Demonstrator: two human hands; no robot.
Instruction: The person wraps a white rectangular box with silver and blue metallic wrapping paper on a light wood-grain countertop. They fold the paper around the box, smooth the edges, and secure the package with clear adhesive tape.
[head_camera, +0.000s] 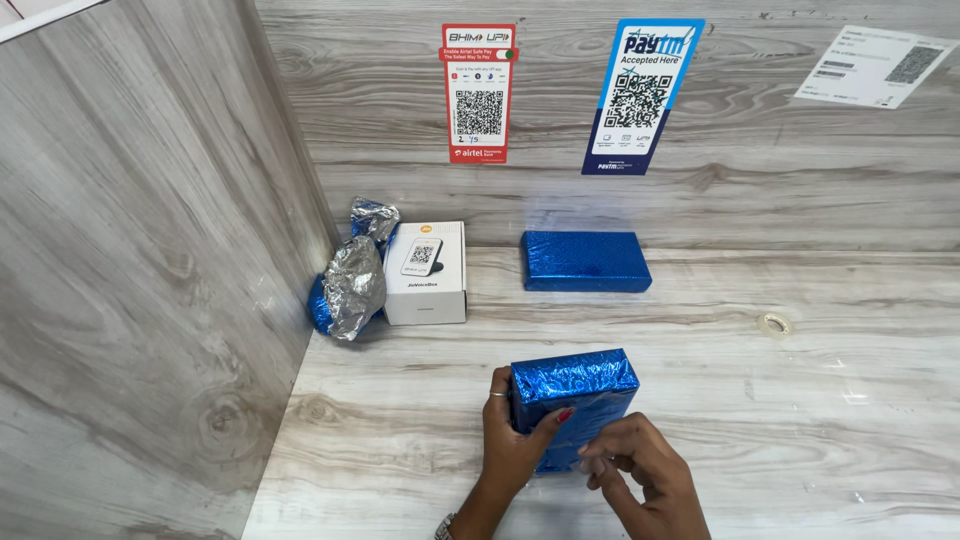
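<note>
Blue wrapped box (575, 392) near centre, left hand (512, 437) grasping its left side, right hand (640, 470) pinching its near edge, second blue box (585, 261) farther back.

Shiny blue on grey wood

Two glittery blue wrapped boxes (573, 392) (585, 261), a white carton (425, 272), silver-blue crumpled foil (350, 285), grey woodgrain desk (780, 400).

The near wrapped box (574, 400) sits on the worktop (800, 420), between both hands. Behind it lies another wrapped box (585, 261). To the left stands a small carton (426, 273), with crumpled foil (350, 283) beside it, maybe touching.
</note>
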